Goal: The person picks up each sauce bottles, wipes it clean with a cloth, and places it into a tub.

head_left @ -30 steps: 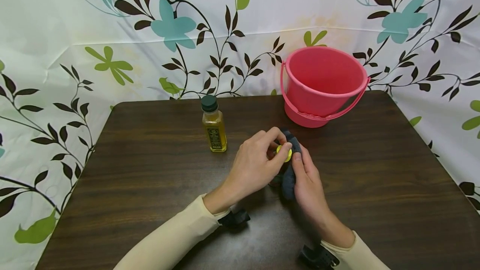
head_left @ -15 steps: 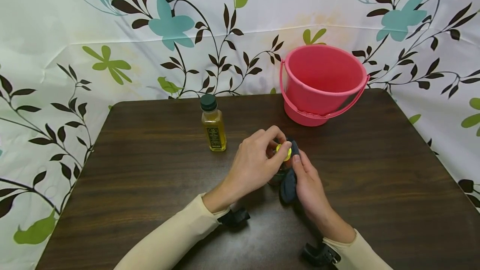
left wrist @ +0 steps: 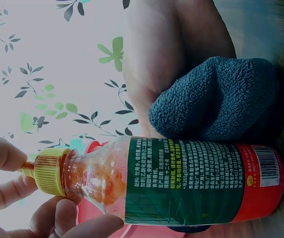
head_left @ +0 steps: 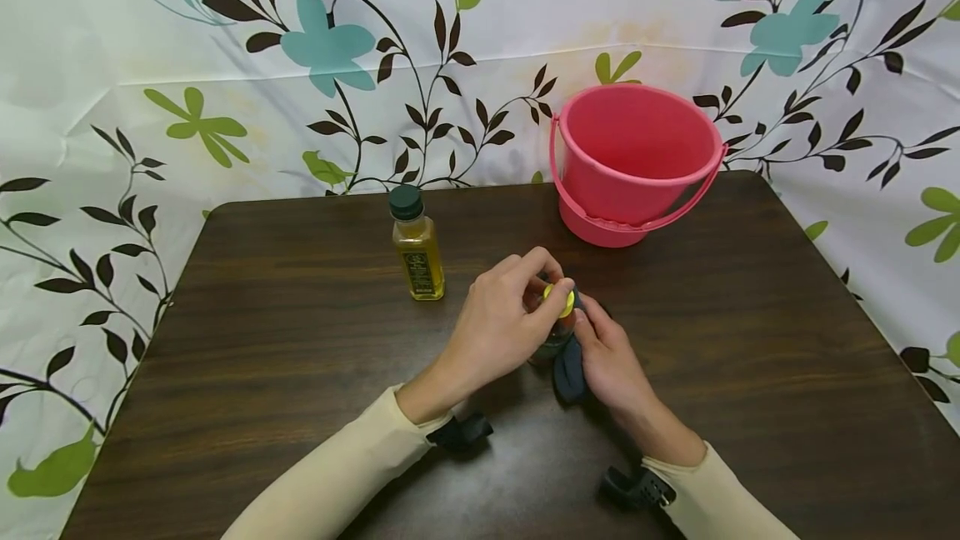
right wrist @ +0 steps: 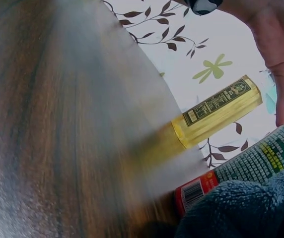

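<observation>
My left hand (head_left: 498, 315) pinches the tip of the yellow cap (left wrist: 50, 171) on a sauce bottle (left wrist: 181, 186). The bottle has a green and red label and shows orange-red sauce at its clear neck; it stands upright on the table. From the other side, my right hand (head_left: 618, 373) holds a dark blue-grey terry cloth (left wrist: 216, 99) against the bottle. In the head view the left hand covers much of the cap and neck, and a lower part of the cloth hangs below the right fingers. Folds of cloth also cover part of the label in the right wrist view.
An oil bottle (head_left: 417, 252) with a dark green cap stands on the brown wooden table (head_left: 300, 340), left of the hands. Behind them, near the far edge, stands a pink bucket (head_left: 633, 190) with its handle down. A leaf-patterned curtain (head_left: 480, 48) hangs behind the table.
My right hand and the cloth have shifted slightly around and down the bottle, baring more of its side. The left hand keeps its pinch on the cap. The head view has turned slightly right.
</observation>
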The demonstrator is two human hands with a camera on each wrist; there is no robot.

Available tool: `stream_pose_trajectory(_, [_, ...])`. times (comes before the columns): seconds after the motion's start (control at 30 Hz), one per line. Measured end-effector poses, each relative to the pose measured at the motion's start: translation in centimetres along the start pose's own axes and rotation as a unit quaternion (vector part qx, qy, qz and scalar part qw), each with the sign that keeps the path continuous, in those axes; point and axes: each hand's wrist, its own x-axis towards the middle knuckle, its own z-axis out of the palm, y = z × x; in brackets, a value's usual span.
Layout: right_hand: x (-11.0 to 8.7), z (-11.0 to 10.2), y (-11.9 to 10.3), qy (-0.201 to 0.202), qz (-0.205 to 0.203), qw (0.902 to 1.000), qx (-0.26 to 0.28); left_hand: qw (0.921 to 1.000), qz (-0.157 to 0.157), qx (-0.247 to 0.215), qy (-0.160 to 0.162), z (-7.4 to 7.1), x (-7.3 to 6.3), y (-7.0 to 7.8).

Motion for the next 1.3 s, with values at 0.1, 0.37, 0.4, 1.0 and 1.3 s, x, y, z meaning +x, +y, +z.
stream_pose_trajectory(0.1, [0.1, -0.1, -0.1, -0.004, 0.005, 1.0000, 0.004, 1.0000, -0.002, -0.001, -0.001, 0.0, 0.0, 0.0])
stream_pose_trajectory(0.37, [0.1, -0.4, -0.4, -0.015, 0.026, 0.9974, 0.066, 0.9999, -0.010, -0.005, -0.008, 0.0, 0.1, 0.1])
stream_pose_trajectory(0.4, [0.0, -0.4, -0.6, -0.014, 0.026, 0.9973, 0.068, 0.9999, -0.010, -0.005, -0.008, 0.0, 0.1, 0.1])
stream_pose_trajectory(1.0, [-1.7, -0.5, -4.2, 0.028, -0.012, 0.9928, 0.116, 0.9997, -0.018, -0.004, -0.014, -0.1, 0.2, 0.0])
stream_pose_trajectory(1.3, [-3.2, -0.9, -6.4, 0.033, -0.029, 0.9861, 0.160, 0.9999, -0.008, 0.000, -0.009, -0.1, 0.0, 0.0])
